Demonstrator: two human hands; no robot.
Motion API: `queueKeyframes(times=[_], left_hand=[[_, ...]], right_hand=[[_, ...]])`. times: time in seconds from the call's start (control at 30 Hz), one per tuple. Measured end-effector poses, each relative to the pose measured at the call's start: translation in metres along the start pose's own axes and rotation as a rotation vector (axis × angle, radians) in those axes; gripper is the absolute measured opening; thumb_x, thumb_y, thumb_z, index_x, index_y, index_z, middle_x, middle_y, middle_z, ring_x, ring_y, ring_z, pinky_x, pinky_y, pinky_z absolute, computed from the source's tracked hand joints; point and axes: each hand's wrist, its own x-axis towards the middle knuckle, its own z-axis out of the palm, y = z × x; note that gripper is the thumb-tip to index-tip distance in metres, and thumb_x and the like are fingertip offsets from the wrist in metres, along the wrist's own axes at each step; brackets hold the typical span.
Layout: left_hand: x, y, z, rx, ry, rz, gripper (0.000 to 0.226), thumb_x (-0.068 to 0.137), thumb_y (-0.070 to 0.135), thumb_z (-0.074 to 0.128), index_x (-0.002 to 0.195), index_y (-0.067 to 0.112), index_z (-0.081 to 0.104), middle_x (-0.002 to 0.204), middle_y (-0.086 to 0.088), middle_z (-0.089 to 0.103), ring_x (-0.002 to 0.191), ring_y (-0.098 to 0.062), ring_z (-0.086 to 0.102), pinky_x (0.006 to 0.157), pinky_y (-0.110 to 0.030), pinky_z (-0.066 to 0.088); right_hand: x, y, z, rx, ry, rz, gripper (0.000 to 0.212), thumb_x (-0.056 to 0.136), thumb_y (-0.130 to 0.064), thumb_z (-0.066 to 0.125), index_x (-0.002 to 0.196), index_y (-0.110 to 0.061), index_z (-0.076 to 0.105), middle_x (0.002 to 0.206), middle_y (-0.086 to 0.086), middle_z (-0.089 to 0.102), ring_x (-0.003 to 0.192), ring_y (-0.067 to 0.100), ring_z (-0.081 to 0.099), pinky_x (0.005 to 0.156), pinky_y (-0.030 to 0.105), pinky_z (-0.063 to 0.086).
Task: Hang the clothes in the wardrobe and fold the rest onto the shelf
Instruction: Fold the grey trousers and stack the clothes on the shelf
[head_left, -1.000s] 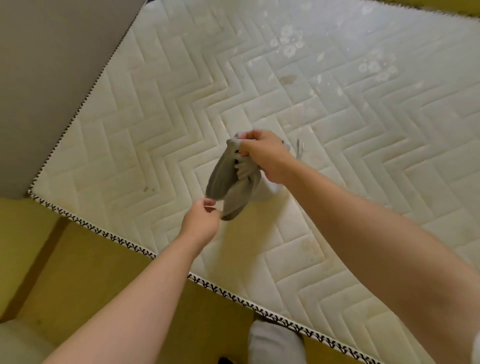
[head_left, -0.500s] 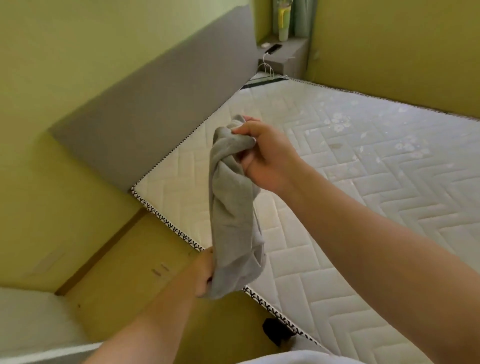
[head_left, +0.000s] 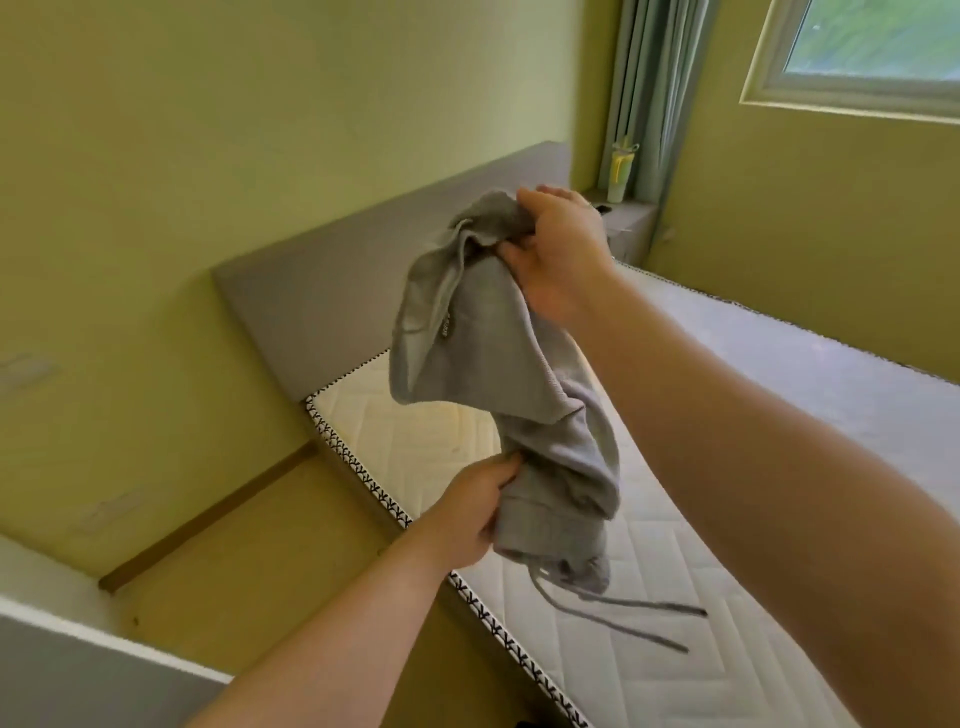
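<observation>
Fingers (head_left: 545, 196) of right hand (head_left: 558, 254) clutch grey garment (head_left: 483, 364) top, left hand (head_left: 467, 514) fingers pinch hem; mattress (head_left: 649, 654) below, headboard (head_left: 322, 301) behind.

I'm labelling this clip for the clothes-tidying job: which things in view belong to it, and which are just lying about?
In the job: grey garment, gripped by left hand low and right hand at top.
Just lying about: mattress, headboard, bottle, curtain, window.

The garment (head_left: 483, 364) spans the gap between right hand (head_left: 561, 254) and left hand (head_left: 467, 514), blocking direct passage. Beyond the hands, the headboard (head_left: 332, 291) (flush against the wall (head_left: 208, 130)) forms a barrier. Below and right of them, air above the mattress (head_left: 675, 623) is open.
</observation>
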Motion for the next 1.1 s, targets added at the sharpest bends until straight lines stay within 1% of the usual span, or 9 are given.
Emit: queueKeyframes(times=[0.1,0.17,0.33,0.43,0.6,0.67,0.8,0.93,1.1], left_hand=[[-0.002,0.04,-0.007,-0.115,0.125,0.052,0.044,0.103,0.044,0.045,0.124,0.01,0.064,0.113,-0.017,0.072,0.101,-0.033,0.07,0.082,-0.04,0.056],[-0.003,0.068,-0.012,-0.223,0.148,0.103,0.047,0.105,0.041,0.039,0.129,0.007,0.061,0.111,-0.022,0.07,0.098,-0.032,0.07,0.077,-0.038,0.057],[-0.02,0.122,-0.014,-0.376,0.07,0.13,0.059,0.101,0.05,0.038,0.11,-0.002,0.062,0.103,-0.022,0.07,0.089,-0.035,0.07,0.091,-0.044,0.052],[-0.027,0.131,-0.021,-0.386,-0.014,0.16,0.062,0.088,0.049,0.061,0.121,-0.004,0.061,0.127,-0.022,0.062,0.115,-0.038,0.062,0.109,-0.051,0.042],[-0.04,0.138,-0.027,-0.227,-0.134,0.252,0.022,0.084,0.023,0.064,0.095,0.004,0.064,0.105,-0.019,0.062,0.1,-0.034,0.061,0.102,-0.047,0.045],[-0.044,0.142,-0.034,-0.108,-0.065,0.234,0.02,0.089,0.016,0.061,0.104,0.004,0.066,0.105,-0.02,0.063,0.093,-0.032,0.062,0.1,-0.046,0.046],[-0.055,0.149,-0.045,0.11,0.015,0.241,0.023,0.101,0.005,0.047,0.116,-0.001,0.063,0.109,-0.025,0.067,0.097,-0.035,0.066,0.092,-0.046,0.056],[-0.066,0.164,-0.057,0.432,0.22,0.337,0.03,0.096,-0.006,0.049,0.107,0.013,0.069,0.109,-0.02,0.07,0.097,-0.03,0.067,0.094,-0.046,0.055],[-0.075,0.185,-0.068,0.939,0.491,0.469,0.02,0.085,0.003,0.064,0.092,0.02,0.071,0.091,-0.004,0.068,0.085,-0.019,0.063,0.068,-0.027,0.049]], right_hand=[[-0.008,-0.001,-0.022,-0.792,-0.047,-0.091,0.048,0.092,-0.027,0.068,0.134,-0.016,0.049,0.116,0.004,0.06,0.101,0.018,0.063,0.092,0.033,0.056],[-0.02,0.008,-0.033,-1.092,-0.13,-0.074,0.05,0.09,-0.042,0.068,0.133,-0.022,0.052,0.117,-0.002,0.059,0.097,0.015,0.06,0.089,0.031,0.053],[-0.06,0.036,-0.054,-1.186,-0.363,-0.033,0.049,0.083,-0.063,0.064,0.115,-0.028,0.056,0.102,0.0,0.065,0.09,0.015,0.066,0.08,0.033,0.059],[-0.062,0.047,-0.06,-1.221,-0.426,-0.079,0.059,0.08,-0.057,0.072,0.125,-0.032,0.045,0.105,-0.007,0.06,0.092,0.011,0.063,0.076,0.03,0.06],[-0.051,0.058,-0.052,-1.075,-0.396,-0.029,0.029,0.095,-0.038,0.062,0.116,-0.024,0.047,0.107,0.003,0.063,0.092,0.02,0.066,0.077,0.037,0.061],[-0.049,0.06,-0.047,-0.976,-0.365,-0.007,0.009,0.102,-0.03,0.051,0.106,-0.022,0.05,0.103,0.01,0.064,0.09,0.024,0.065,0.08,0.041,0.057],[-0.039,0.064,-0.045,-1.046,-0.332,-0.075,0.011,0.104,-0.028,0.047,0.105,-0.02,0.053,0.104,0.016,0.062,0.097,0.035,0.062,0.089,0.053,0.055],[-0.035,0.068,-0.046,-1.368,-0.542,-0.26,0.019,0.094,-0.023,0.064,0.105,-0.016,0.05,0.089,0.007,0.061,0.075,0.019,0.053,0.071,0.044,0.051],[-0.03,0.067,-0.044,-1.783,-0.699,-0.345,0.032,0.08,-0.036,0.074,0.102,-0.024,0.054,0.094,0.0,0.063,0.087,0.023,0.058,0.082,0.044,0.054]])
